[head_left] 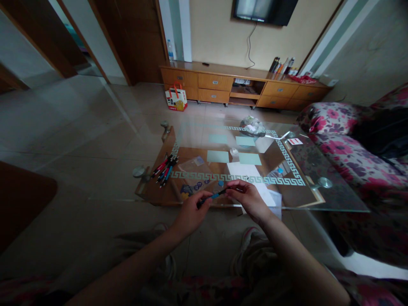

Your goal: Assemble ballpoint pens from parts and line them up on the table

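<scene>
I've got a blue-and-black pen (213, 196) pinched between both hands, held level just above the near edge of the glass coffee table (334, 199). My left hand (191, 212) closes its fingertips around the dark end of the pen, and my right hand (248, 197) grips the other end, thumb and fingers curled tight on it. The pen runs slightly uphill from left to right between the two grips. Off to the left on the glass lies a loose bundle of pens (165, 169), red, blue and black, well apart from my hands. Just beyond my knuckles sits a clear plastic bag (194, 163), and a white sheet of paper (245, 171) lies under and past my right hand. Four pale green cards (217, 156) sit further out on the table, near its middle. Against the far wall stands a wooden TV cabinet (216, 80).
</scene>
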`<move>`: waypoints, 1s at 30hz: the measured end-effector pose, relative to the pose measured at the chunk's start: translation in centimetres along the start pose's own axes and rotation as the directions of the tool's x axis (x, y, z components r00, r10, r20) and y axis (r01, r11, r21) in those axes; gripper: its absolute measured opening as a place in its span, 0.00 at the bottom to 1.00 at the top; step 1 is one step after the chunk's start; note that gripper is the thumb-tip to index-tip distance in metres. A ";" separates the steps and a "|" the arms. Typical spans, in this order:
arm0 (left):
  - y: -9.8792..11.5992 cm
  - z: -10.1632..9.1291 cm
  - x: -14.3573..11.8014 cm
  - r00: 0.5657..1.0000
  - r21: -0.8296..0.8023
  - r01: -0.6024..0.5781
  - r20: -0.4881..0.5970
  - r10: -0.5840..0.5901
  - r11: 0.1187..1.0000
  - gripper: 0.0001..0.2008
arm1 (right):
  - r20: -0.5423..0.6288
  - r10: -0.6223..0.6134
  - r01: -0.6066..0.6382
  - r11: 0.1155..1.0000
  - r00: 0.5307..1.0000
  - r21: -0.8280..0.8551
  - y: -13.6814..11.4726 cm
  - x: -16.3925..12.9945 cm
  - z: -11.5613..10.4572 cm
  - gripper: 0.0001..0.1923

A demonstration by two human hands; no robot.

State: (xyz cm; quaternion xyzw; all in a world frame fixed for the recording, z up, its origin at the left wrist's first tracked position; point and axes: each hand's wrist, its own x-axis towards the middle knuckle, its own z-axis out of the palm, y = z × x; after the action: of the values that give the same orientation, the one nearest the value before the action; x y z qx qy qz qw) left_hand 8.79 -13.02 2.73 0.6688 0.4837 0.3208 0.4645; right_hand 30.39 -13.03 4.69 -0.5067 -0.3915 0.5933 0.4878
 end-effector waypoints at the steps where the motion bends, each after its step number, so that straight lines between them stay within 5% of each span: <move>1: 0.0 -0.1 0.0 1.000 0.017 -0.016 0.006 0.016 1.000 0.13 | 0.023 0.003 -0.002 1.000 1.000 -0.024 0.0 0.0 0.0 0.15; 8: 0.0 -0.3 0.0 0.987 0.121 -0.160 0.004 0.160 0.980 0.12 | 0.158 -0.045 0.071 0.983 0.986 -0.169 0.8 0.2 -0.4 0.15; 30: 0.3 -0.7 -0.2 0.974 0.209 -0.214 -0.025 0.224 0.954 0.09 | 0.225 0.042 0.041 0.935 0.974 -0.353 0.7 -0.1 -0.5 0.15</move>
State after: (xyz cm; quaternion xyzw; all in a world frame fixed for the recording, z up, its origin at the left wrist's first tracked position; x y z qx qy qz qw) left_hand 8.21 -13.06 3.26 0.7546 0.4484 0.3347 0.3428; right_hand 30.71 -13.26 3.91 -0.5150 -0.5455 0.5673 0.3396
